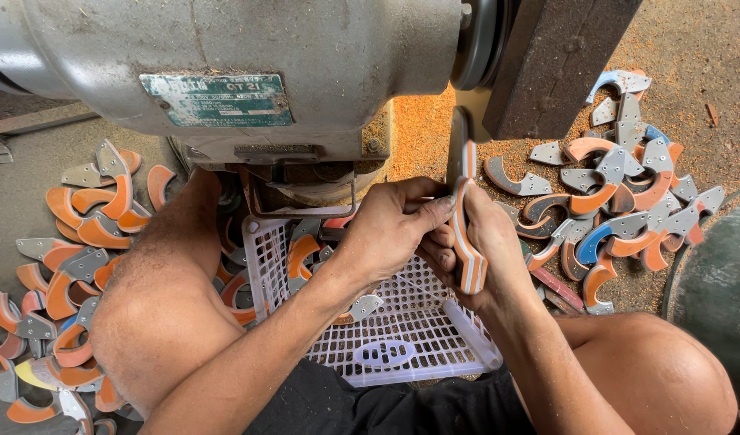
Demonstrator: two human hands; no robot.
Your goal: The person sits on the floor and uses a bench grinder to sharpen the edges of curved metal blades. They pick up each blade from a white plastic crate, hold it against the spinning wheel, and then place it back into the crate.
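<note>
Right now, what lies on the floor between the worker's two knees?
In the head view, a white plastic basket holding a few curved orange-and-grey pieces.

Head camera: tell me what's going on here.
A seated person holds a curved orange-and-grey handle piece edge-on in both hands, the left hand and right hand pinching it with their fingers just below the wheel of a grey bench grinder. A white plastic basket sits between the knees with a few similar pieces in it. Piles of the same pieces lie on the floor at left and right, amid orange dust.
</note>
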